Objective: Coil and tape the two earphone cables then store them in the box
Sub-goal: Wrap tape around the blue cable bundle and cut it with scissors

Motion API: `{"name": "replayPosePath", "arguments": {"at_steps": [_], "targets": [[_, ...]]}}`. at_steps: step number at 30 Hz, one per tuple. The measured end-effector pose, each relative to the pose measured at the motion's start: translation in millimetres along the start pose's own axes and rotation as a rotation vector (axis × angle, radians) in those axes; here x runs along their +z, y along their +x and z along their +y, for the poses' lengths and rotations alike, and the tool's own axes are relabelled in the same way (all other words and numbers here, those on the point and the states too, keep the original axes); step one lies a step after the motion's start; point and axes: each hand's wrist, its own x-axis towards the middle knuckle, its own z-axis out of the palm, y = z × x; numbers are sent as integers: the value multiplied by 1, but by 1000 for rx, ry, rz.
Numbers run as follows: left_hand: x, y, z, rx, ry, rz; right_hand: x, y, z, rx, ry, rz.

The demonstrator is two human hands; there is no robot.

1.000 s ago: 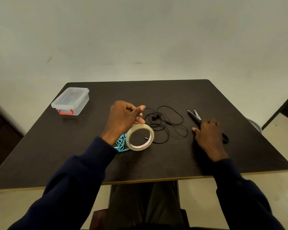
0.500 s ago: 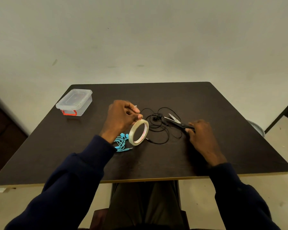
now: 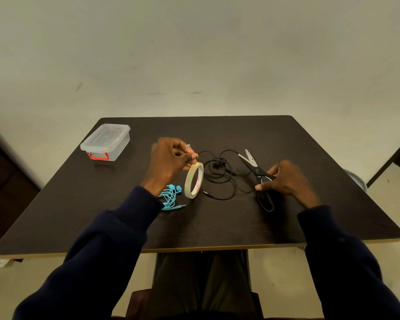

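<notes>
Bundled turquoise earphone cable (image 3: 171,197) partly hidden behind the dark blue left sleeve (image 3: 134,211), black scissors (image 3: 255,167) handle loop covered by the right hand (image 3: 285,179), red lettering inside the clear tape roll (image 3: 188,181) unreadably small, grey round object (image 3: 355,179) mostly behind the dark table (image 3: 79,215)

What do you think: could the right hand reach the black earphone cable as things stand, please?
Probably yes: the black earphone cable lies loose beside the right hand, nothing between, though that hand holds the scissors.

On the table (image 3: 217,229), the box (image 3: 105,142) sits far left; the tape roll (image 3: 194,180) stands on edge at centre; the coiled cable (image 3: 170,197) lies just left of it, the loose cable (image 3: 216,164) just right; the scissors (image 3: 256,170) lie right of these 2 cables.
</notes>
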Motion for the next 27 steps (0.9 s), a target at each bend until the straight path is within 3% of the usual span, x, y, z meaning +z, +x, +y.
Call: {"name": "replayPosePath", "arguments": {"at_steps": [6,15,23,27], "targets": [[-6,0,-2,-7,-1,26,-7,-10,-19,-21,154,-11],[-15,4,-10,-15,-20,22,17,-22,-46,-208,377,-43],[-18,8,-18,-10,-80,14,35,-32,-47,-139,914,-255],[-18,10,-18,-5,-101,-12,32,-38,-49,-164,1030,-434]]}}
